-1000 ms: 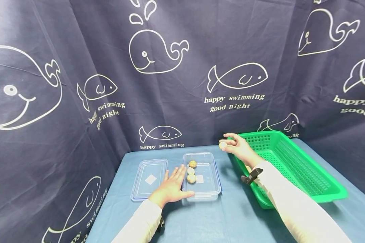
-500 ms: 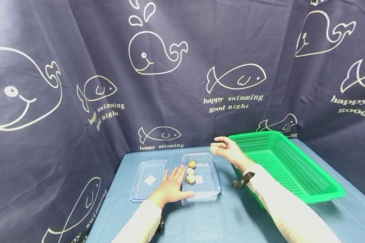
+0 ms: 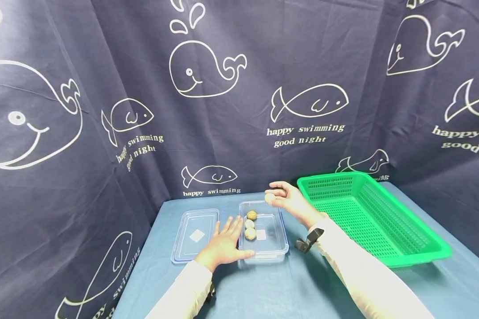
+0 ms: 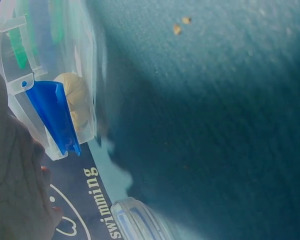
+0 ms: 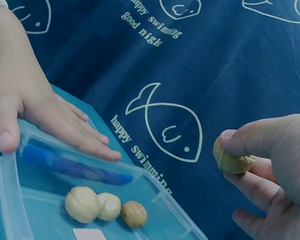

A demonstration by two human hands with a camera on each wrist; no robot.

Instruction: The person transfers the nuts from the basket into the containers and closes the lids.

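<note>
In the head view my right hand [image 3: 293, 203] is raised near the far right corner of a clear plastic food container [image 3: 269, 254]. Between thumb and fingers it pinches a walnut [image 5: 234, 159], seen best in the right wrist view. Three more walnuts [image 5: 83, 204] lie in a row inside the container, along its left wall; one is browner than the others. My left hand [image 3: 222, 248] rests at the container's left rim, its fingers extended and the thumb at the near left corner. A blue locking flap [image 4: 54, 112] hangs from that side in the left wrist view.
The container's clear lid [image 3: 186, 228] lies flat to the left, partly behind my left hand. A large green plastic basket [image 3: 409, 212] stands on the right, under my right forearm's side. Crumbs [image 4: 177, 29] dot the blue tablecloth. A dark printed curtain [image 3: 239, 146] hangs behind.
My right hand has moved left with the walnut, from the basket's far left corner to the container's far right corner. My left hand has stayed in place.
</note>
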